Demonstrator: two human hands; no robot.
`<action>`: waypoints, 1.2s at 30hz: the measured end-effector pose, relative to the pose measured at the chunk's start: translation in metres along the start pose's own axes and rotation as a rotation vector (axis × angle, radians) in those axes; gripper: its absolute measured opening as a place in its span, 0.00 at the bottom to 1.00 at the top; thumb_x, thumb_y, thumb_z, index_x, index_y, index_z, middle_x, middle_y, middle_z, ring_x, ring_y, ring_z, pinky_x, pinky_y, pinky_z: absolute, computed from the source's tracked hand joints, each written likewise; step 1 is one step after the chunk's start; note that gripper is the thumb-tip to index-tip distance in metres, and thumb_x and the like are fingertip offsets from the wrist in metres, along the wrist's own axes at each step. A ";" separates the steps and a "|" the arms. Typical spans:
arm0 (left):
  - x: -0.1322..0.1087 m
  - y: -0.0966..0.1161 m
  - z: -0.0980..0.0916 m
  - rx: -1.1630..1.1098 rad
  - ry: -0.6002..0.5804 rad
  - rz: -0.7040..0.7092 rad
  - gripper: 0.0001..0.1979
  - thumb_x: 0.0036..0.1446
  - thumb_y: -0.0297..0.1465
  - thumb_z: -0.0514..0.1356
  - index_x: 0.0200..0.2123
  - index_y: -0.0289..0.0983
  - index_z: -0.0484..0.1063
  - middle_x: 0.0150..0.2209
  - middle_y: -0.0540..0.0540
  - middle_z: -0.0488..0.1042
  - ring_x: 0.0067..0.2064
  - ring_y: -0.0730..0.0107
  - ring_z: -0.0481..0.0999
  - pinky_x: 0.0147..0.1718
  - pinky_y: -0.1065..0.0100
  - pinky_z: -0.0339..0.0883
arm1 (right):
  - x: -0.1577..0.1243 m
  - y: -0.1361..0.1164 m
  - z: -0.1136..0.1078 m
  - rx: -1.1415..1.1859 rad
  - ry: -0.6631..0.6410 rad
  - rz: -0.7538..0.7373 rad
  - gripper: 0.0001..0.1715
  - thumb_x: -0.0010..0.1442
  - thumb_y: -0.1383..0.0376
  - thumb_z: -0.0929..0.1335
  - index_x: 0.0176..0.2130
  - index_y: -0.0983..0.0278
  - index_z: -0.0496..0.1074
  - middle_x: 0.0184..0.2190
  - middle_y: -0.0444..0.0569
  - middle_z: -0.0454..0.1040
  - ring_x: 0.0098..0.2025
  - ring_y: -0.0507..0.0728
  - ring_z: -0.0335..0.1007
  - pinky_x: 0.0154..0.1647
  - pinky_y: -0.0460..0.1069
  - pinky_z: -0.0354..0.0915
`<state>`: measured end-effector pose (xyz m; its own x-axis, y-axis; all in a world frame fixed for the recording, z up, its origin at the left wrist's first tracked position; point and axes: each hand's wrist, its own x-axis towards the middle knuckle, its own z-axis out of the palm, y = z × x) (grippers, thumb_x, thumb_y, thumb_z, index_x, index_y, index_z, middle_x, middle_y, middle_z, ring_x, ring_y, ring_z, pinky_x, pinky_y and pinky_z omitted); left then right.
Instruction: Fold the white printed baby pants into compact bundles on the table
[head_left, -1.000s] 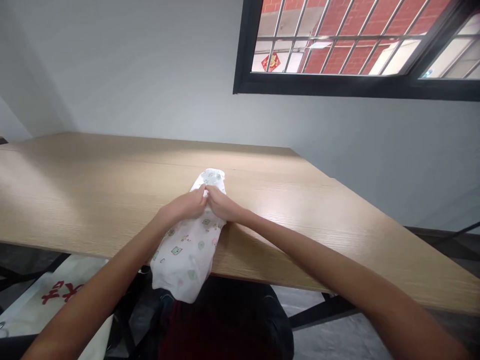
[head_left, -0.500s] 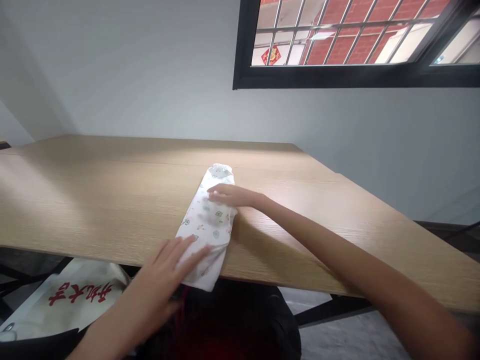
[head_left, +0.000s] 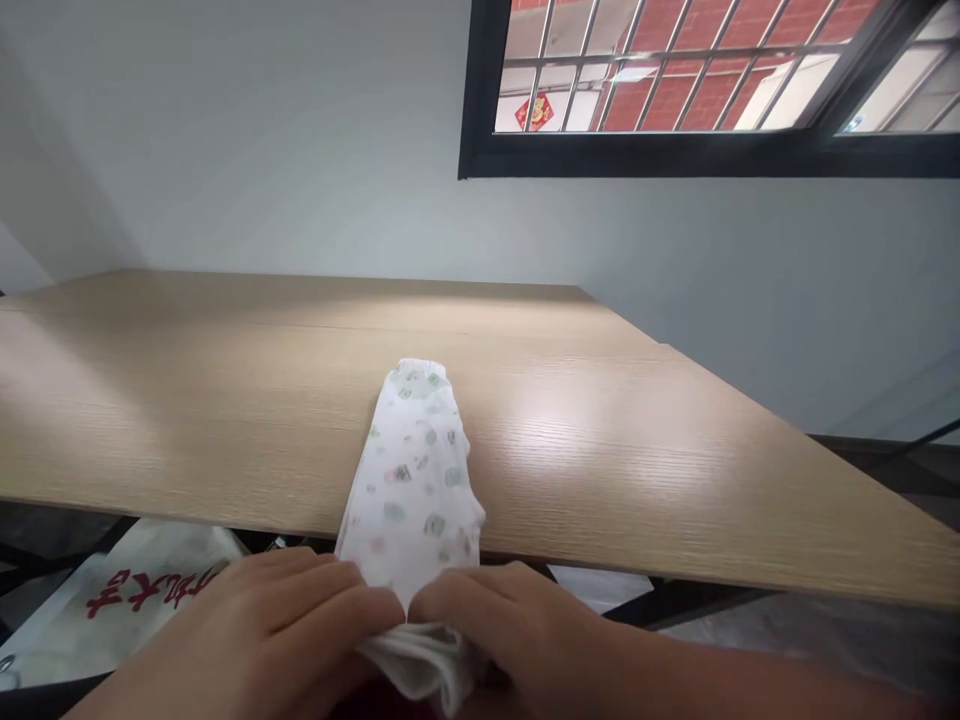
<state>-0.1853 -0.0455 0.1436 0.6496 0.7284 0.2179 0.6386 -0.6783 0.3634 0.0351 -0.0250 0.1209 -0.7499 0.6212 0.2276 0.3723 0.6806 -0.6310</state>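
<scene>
Far left and low, under the near edge of the table, I can see a white bag with red characters printed on it (head_left: 142, 590), sitting down by the floor. Next over is the left hand (head_left: 285, 625), right at the bottom of my view, fingers curled in and pinching the near end of a small white cloth garment with little pastel cartoon prints (head_left: 416, 470). The garment is folded into a long narrow strip. Its far end, with a gathered elastic-looking hem, lies flat on the light wooden table (head_left: 637, 440), roughly mid-table, and the strip runs toward me and spills over the near edge. The near end hangs off the table and is bunched up between both hands.

The right hand (head_left: 517, 625) is just right of the left one, fingertips meeting it at the cloth, also clamped on that hanging end. So both hands are grasping the same bit of fabric, touching each other, below the table edge.

Farther right and high up there's a black-framed window with metal bars (head_left: 705, 90) in the grey wall, with red brick showing behind it.
</scene>
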 end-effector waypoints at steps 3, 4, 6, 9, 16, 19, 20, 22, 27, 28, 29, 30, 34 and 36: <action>0.029 -0.003 -0.025 0.014 0.041 -0.015 0.10 0.62 0.33 0.49 0.40 0.47 0.69 0.30 0.54 0.72 0.29 0.71 0.70 0.26 0.73 0.62 | 0.013 0.001 -0.026 0.136 0.133 0.142 0.11 0.54 0.67 0.64 0.40 0.60 0.66 0.29 0.42 0.71 0.29 0.48 0.66 0.27 0.42 0.61; 0.048 -0.012 -0.033 0.042 0.073 -0.065 0.10 0.62 0.37 0.49 0.37 0.46 0.70 0.29 0.54 0.71 0.28 0.71 0.70 0.24 0.72 0.60 | 0.026 0.009 -0.038 0.115 0.194 0.175 0.12 0.55 0.65 0.64 0.41 0.60 0.66 0.30 0.43 0.71 0.29 0.48 0.66 0.28 0.42 0.62; 0.093 -0.038 -0.046 0.138 0.056 -0.132 0.13 0.61 0.40 0.50 0.33 0.41 0.70 0.27 0.51 0.71 0.27 0.68 0.69 0.23 0.70 0.58 | 0.058 0.033 -0.061 -0.019 0.250 0.233 0.14 0.57 0.60 0.62 0.43 0.62 0.66 0.32 0.46 0.71 0.31 0.51 0.67 0.29 0.45 0.63; 0.148 -0.082 -0.048 0.225 0.033 -0.217 0.13 0.59 0.37 0.51 0.34 0.37 0.71 0.30 0.47 0.72 0.30 0.63 0.70 0.27 0.68 0.59 | 0.100 0.068 -0.082 -0.291 0.332 0.253 0.25 0.59 0.63 0.59 0.53 0.71 0.59 0.46 0.59 0.67 0.45 0.58 0.65 0.41 0.53 0.64; 0.147 -0.113 0.014 0.217 -0.001 -0.009 0.20 0.67 0.37 0.39 0.58 0.43 0.56 0.60 0.50 0.56 0.60 0.68 0.52 0.56 0.64 0.46 | 0.078 0.085 -0.035 -0.449 -0.034 -0.158 0.21 0.62 0.62 0.56 0.51 0.66 0.65 0.49 0.51 0.68 0.53 0.57 0.59 0.58 0.58 0.52; 0.161 -0.130 0.026 0.268 -0.094 -0.001 0.19 0.66 0.41 0.43 0.58 0.50 0.57 0.62 0.51 0.49 0.63 0.57 0.42 0.57 0.50 0.34 | 0.055 0.077 -0.017 -0.457 -0.127 -0.127 0.29 0.62 0.55 0.56 0.59 0.63 0.55 0.59 0.50 0.57 0.62 0.62 0.45 0.63 0.65 0.35; 0.169 -0.137 0.026 0.287 -0.069 -0.049 0.19 0.66 0.40 0.43 0.58 0.48 0.57 0.63 0.47 0.47 0.63 0.51 0.40 0.56 0.45 0.31 | 0.050 0.073 -0.015 -0.437 -0.149 -0.089 0.32 0.61 0.52 0.56 0.61 0.63 0.52 0.60 0.50 0.55 0.62 0.63 0.43 0.63 0.66 0.33; 0.180 -0.144 0.020 0.300 0.028 -0.153 0.22 0.66 0.36 0.42 0.60 0.38 0.54 0.63 0.38 0.44 0.62 0.44 0.36 0.54 0.40 0.28 | 0.041 0.068 -0.016 -0.394 -0.190 -0.033 0.36 0.59 0.49 0.58 0.62 0.62 0.50 0.61 0.49 0.52 0.63 0.63 0.41 0.63 0.65 0.36; 0.138 -0.107 -0.003 0.131 -0.049 -0.180 0.23 0.65 0.40 0.44 0.62 0.44 0.47 0.62 0.48 0.51 0.60 0.61 0.52 0.56 0.59 0.46 | 0.018 0.067 -0.013 -0.410 -0.185 0.010 0.48 0.50 0.54 0.67 0.62 0.71 0.48 0.62 0.59 0.49 0.64 0.67 0.39 0.62 0.62 0.46; 0.119 -0.093 -0.005 0.018 -0.140 -0.183 0.23 0.64 0.43 0.45 0.61 0.48 0.51 0.61 0.52 0.53 0.59 0.64 0.55 0.55 0.62 0.50 | 0.011 0.068 -0.011 -0.425 -0.167 0.004 0.47 0.49 0.59 0.67 0.62 0.73 0.48 0.61 0.62 0.49 0.63 0.67 0.40 0.61 0.62 0.48; 0.100 -0.080 -0.007 -0.095 -0.229 -0.195 0.22 0.63 0.44 0.48 0.59 0.52 0.54 0.60 0.55 0.54 0.59 0.65 0.56 0.54 0.63 0.51 | 0.005 0.069 -0.008 -0.429 -0.143 -0.004 0.44 0.50 0.63 0.66 0.61 0.74 0.50 0.60 0.63 0.51 0.63 0.66 0.43 0.60 0.61 0.52; 0.082 -0.067 -0.007 -0.185 -0.298 -0.217 0.22 0.61 0.44 0.51 0.58 0.54 0.55 0.60 0.57 0.54 0.59 0.65 0.56 0.54 0.64 0.51 | -0.002 0.068 -0.007 -0.411 -0.111 -0.014 0.37 0.51 0.68 0.64 0.59 0.73 0.53 0.59 0.62 0.54 0.61 0.65 0.48 0.58 0.59 0.55; 0.037 -0.037 -0.005 -0.368 -0.304 -0.231 0.34 0.48 0.32 0.66 0.56 0.58 0.56 0.60 0.61 0.54 0.60 0.67 0.53 0.56 0.66 0.45 | -0.017 0.062 -0.017 -0.125 0.011 0.067 0.16 0.56 0.71 0.58 0.42 0.63 0.69 0.41 0.50 0.72 0.42 0.54 0.68 0.43 0.49 0.65; 0.040 -0.034 -0.001 -0.464 -0.247 -0.197 0.30 0.48 0.29 0.65 0.54 0.54 0.62 0.56 0.59 0.61 0.56 0.65 0.59 0.53 0.68 0.51 | -0.013 0.060 -0.027 0.039 0.083 0.249 0.11 0.58 0.62 0.61 0.33 0.63 0.70 0.29 0.46 0.72 0.31 0.52 0.67 0.32 0.47 0.64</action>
<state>-0.1815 0.0068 0.1404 0.6495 0.7548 -0.0923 0.5455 -0.3779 0.7481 0.0819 0.0184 0.0996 -0.5898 0.7985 0.1207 0.5173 0.4883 -0.7028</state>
